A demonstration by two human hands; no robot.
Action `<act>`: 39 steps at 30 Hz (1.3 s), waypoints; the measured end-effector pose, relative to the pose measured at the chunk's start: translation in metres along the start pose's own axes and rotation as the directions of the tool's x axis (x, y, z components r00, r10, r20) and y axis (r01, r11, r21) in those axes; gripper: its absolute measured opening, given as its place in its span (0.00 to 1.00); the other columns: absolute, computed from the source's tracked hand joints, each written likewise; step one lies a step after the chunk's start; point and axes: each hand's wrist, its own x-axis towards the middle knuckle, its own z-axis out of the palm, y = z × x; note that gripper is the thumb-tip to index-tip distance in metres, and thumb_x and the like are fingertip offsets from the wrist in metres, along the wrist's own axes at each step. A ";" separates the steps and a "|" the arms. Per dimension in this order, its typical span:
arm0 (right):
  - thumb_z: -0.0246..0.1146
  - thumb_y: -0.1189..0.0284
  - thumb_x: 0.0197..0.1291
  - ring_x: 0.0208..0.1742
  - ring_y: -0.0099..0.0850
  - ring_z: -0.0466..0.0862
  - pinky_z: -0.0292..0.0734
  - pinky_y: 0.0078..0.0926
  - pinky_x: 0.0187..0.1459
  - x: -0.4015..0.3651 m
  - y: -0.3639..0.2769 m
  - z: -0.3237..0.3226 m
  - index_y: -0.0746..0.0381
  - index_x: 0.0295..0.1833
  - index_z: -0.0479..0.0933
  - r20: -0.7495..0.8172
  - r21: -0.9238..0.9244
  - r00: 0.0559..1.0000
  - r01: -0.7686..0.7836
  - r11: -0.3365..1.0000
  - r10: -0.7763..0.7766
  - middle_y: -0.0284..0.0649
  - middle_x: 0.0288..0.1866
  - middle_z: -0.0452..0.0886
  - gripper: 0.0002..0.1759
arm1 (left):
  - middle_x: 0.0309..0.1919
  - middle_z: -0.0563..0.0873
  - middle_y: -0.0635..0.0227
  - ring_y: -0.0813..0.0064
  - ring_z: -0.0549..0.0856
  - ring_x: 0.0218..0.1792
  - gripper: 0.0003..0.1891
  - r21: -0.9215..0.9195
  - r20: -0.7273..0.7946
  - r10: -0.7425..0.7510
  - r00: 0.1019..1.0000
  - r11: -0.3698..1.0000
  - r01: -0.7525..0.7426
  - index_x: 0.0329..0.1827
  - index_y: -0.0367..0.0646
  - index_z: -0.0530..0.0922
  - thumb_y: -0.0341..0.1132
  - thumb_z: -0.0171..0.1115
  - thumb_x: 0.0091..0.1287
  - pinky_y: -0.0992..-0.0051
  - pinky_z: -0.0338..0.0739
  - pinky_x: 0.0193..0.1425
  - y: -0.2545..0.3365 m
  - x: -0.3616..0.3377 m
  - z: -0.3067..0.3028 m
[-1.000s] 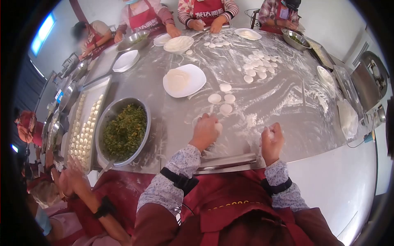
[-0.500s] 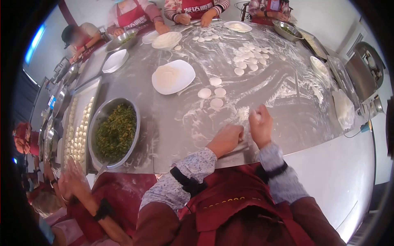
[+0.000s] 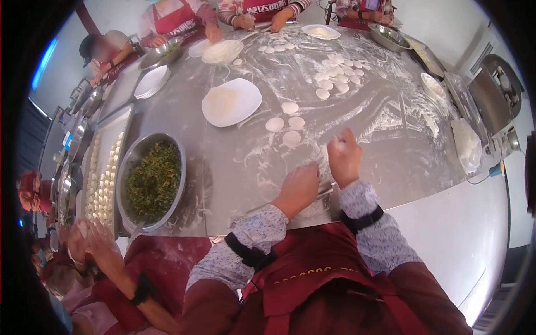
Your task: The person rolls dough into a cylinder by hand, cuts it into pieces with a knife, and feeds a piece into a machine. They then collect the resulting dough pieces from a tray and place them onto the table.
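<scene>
My left hand (image 3: 298,188) is closed, low over the floured steel table near its front edge. My right hand (image 3: 345,157) is held up beside it as a fist, with something pale showing at the thumb side. What either hand grips is hidden by the fingers. Between them a grey, rod-like thing (image 3: 325,190) shows in part on the table. Just beyond my hands lie several flat round dough pieces (image 3: 291,138). Farther off is a larger cluster of small dough rounds (image 3: 338,72).
A white plate of flour (image 3: 240,106) stands ahead. At left are a steel bowl of chopped green filling (image 3: 153,178) and a tray of shaped dumplings (image 3: 103,184). A co-worker's hands (image 3: 97,245) are at lower left. Other people work along the far side. A plastic bag (image 3: 467,146) lies right.
Both my hands have shifted slightly left and up in view, and more of the grey rod-like thing shows. The co-worker's hands at lower left have moved a little left.
</scene>
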 end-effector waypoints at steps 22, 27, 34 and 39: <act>0.56 0.73 0.53 0.25 0.48 0.77 0.71 0.33 0.27 -0.050 0.005 -0.052 0.64 0.31 0.67 0.018 -0.005 0.993 -0.114 0.993 0.114 0.50 0.21 0.73 0.06 | 0.28 0.81 0.54 0.53 0.80 0.36 0.05 -0.066 0.201 0.007 0.980 0.998 0.006 0.30 0.37 0.75 0.30 0.56 0.54 0.59 0.72 0.40 -0.010 -0.008 -0.017; 0.56 0.73 0.53 0.23 0.42 0.77 0.71 0.31 0.27 0.000 -0.001 0.001 0.64 0.31 0.67 -0.016 -0.024 1.000 -0.004 1.000 0.003 0.48 0.20 0.73 0.06 | 0.28 0.81 0.52 0.51 0.80 0.34 0.06 0.020 -0.014 0.036 0.999 0.999 -0.035 0.33 0.37 0.75 0.30 0.53 0.56 0.59 0.72 0.39 0.000 0.005 0.006; 0.56 0.74 0.52 0.23 0.42 0.77 0.69 0.31 0.25 -0.046 0.007 -0.045 0.64 0.29 0.66 0.025 0.102 0.984 -0.178 0.979 0.177 0.50 0.20 0.72 0.06 | 0.29 0.81 0.53 0.52 0.80 0.36 0.06 -0.089 0.196 0.010 0.981 0.996 0.008 0.33 0.38 0.75 0.31 0.52 0.57 0.59 0.72 0.40 -0.015 -0.006 -0.012; 0.56 0.74 0.52 0.24 0.45 0.78 0.71 0.31 0.27 -0.008 -0.005 -0.011 0.64 0.30 0.66 -0.015 -0.062 1.000 -0.020 0.998 0.020 0.49 0.21 0.74 0.06 | 0.29 0.81 0.53 0.52 0.79 0.35 0.07 -0.068 0.127 0.019 0.992 0.998 -0.010 0.32 0.38 0.76 0.32 0.53 0.57 0.60 0.72 0.40 0.002 0.003 0.000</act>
